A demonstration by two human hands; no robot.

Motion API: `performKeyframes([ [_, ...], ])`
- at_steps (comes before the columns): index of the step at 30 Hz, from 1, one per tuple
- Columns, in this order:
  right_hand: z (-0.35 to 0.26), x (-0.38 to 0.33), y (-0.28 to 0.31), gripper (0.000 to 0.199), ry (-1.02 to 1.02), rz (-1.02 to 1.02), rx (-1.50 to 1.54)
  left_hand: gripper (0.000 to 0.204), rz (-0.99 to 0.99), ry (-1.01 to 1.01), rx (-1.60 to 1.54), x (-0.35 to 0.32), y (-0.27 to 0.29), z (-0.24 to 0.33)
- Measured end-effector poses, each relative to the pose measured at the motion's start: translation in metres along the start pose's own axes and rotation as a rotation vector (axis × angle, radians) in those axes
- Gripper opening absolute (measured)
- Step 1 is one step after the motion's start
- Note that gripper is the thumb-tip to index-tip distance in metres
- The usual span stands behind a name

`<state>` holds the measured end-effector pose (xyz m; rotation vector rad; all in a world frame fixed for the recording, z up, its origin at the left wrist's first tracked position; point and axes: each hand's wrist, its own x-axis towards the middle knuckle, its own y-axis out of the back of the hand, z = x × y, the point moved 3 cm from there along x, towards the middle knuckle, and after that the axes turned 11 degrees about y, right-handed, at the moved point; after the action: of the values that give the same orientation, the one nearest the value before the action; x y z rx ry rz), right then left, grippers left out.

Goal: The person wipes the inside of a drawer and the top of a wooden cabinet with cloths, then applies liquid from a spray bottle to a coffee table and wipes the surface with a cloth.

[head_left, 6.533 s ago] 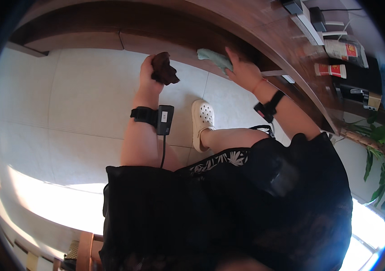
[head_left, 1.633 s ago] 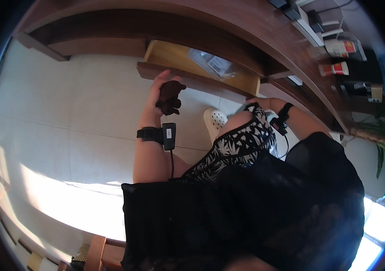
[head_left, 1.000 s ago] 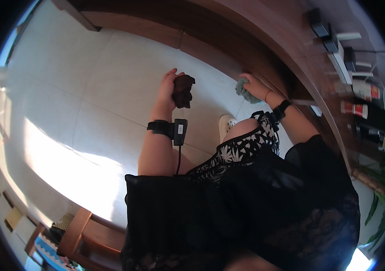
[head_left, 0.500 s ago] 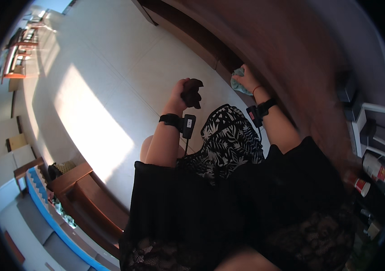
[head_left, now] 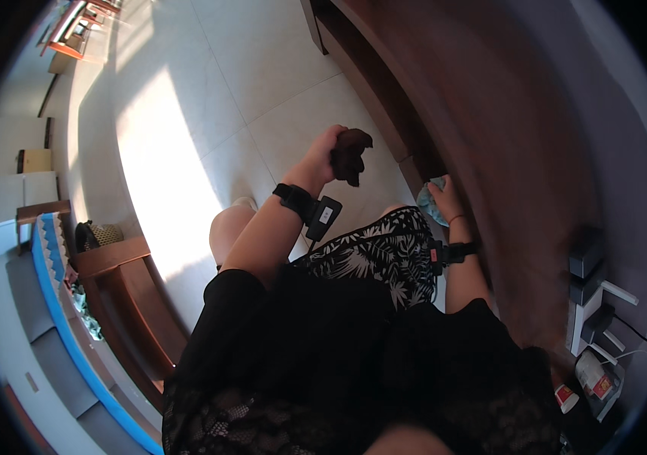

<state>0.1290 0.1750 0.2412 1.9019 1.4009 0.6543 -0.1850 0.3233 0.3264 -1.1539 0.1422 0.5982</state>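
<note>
A dark brown object with a lobed outline [head_left: 351, 157] is gripped in my left hand [head_left: 325, 154], held out above the tiled floor; its exact kind cannot be made out. My right hand [head_left: 449, 200] is closed on a pale blue-green cloth [head_left: 433, 203], which lies against the near edge of a long dark wooden cabinet [head_left: 513, 167]. Part of the cloth is hidden under the fingers. Black devices are strapped to both of my wrists. Between my arms, a black-and-white leaf-patterned garment [head_left: 384, 258] covers my lap.
Boxes and white items [head_left: 589, 318] stand at the cabinet's near right end, with a red-and-white cup [head_left: 565, 398] beside them. Brown wooden furniture [head_left: 130, 296] and a blue-edged piece [head_left: 88, 356] are on the left. Sunlight falls across the floor tiles [head_left: 240, 91].
My view has turned, shifting the room in the picture. The right hand and cloth have slid slightly nearer to me along the cabinet edge. My left hand keeps its hold on the brown object.
</note>
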Motion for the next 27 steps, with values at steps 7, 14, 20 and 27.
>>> performKeyframes([
  [7, -0.033, -0.010, 0.036, 0.082, -0.315, -0.152, -0.215, 0.033, 0.021, 0.167, -0.073, 0.028, 0.019, 0.030],
  [14, -0.002, -0.041, 0.093, 0.078, -0.620, -0.277, -0.490, 0.037, -0.284, 0.098, -0.072, 0.087, 0.047, 0.028],
  [20, 0.028, -0.068, 0.083, 0.071, -0.779, -0.229, -0.867, 0.042, -0.084, 0.244, -0.160, 0.134, 0.076, 0.014],
  [27, 0.036, -0.052, 0.095, 0.073, -0.651, -0.126, -0.379, 0.046, -0.236, 0.082, -0.122, 0.143, 0.113, 0.002],
])
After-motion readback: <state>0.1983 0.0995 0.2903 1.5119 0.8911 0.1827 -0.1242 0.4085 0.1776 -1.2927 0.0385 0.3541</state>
